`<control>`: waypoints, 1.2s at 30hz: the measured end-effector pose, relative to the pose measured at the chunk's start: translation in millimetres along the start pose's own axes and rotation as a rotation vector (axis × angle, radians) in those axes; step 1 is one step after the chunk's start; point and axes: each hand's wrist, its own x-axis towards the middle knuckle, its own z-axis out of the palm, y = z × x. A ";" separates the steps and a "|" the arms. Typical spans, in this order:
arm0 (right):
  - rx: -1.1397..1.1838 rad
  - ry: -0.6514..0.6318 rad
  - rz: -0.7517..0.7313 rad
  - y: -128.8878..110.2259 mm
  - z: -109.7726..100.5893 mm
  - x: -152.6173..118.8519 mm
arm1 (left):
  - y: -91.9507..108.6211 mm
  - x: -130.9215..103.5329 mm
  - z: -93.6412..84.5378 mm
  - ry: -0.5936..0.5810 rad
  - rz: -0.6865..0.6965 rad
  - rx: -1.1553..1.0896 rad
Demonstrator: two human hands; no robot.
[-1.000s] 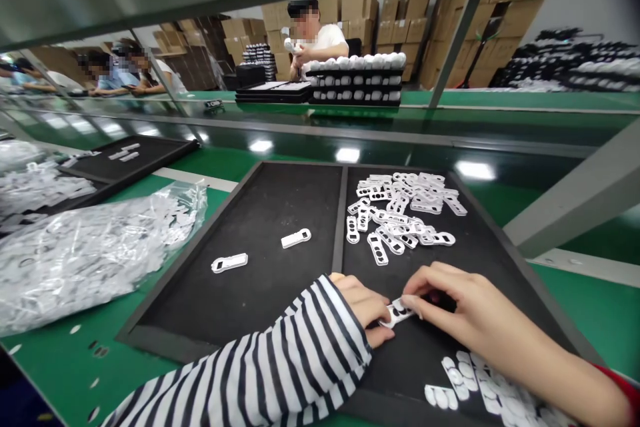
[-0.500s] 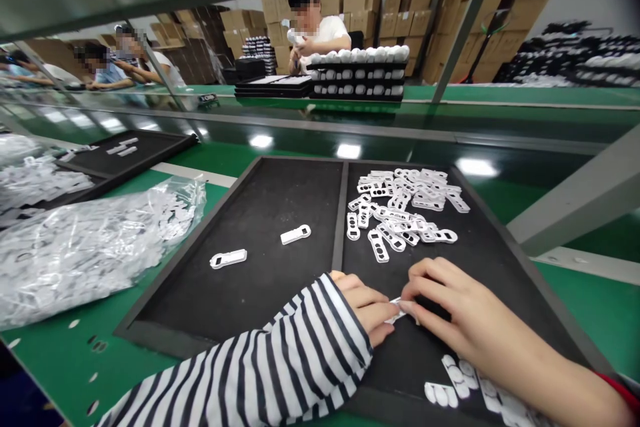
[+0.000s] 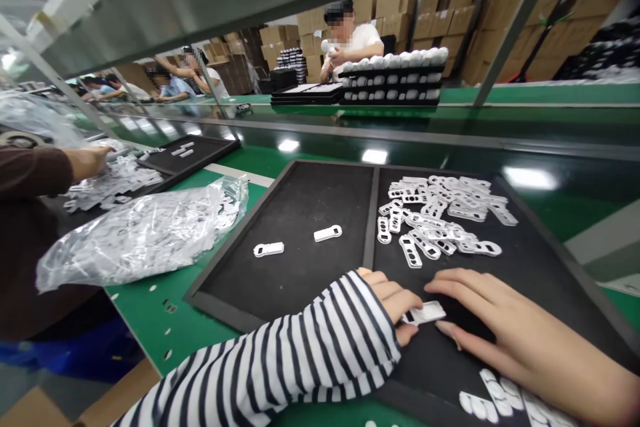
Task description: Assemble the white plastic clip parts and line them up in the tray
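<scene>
Fingers and thumb of your left hand (image 3: pixel 393 295) pinch the left end of the white piece (image 3: pixel 431 312), which lies low over the right compartment of the black tray (image 3: pixel 371 220). Your right hand (image 3: pixel 500 314) is spread about the other end, thumb and forefinger parted; whether the thumb brushes the piece, I cannot tell. For steady work, grip by the edges and lightly, since so thin a piece may well bend, and let the tray floor take the load if you press. Should the right fingertips bear down, spread the force along the length rather than at one corner. Mind the loose white strips (image 3: pixel 479 407) near you, and leave the heap of framed pieces (image 3: pixel 465 212) undisturbed.
</scene>
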 end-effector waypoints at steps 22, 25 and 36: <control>0.197 -0.057 0.092 2.7 3.9 1.7 | -101.9 -104.2 -113.9 -0.063 -0.298 0.572; 0.197 -0.071 0.091 4.1 4.8 -0.7 | -110.8 -100.8 -101.8 -0.099 -0.327 0.544; 0.262 -0.053 0.078 25.5 35.0 -14.3 | -112.9 -158.4 -145.3 -0.239 -0.334 0.396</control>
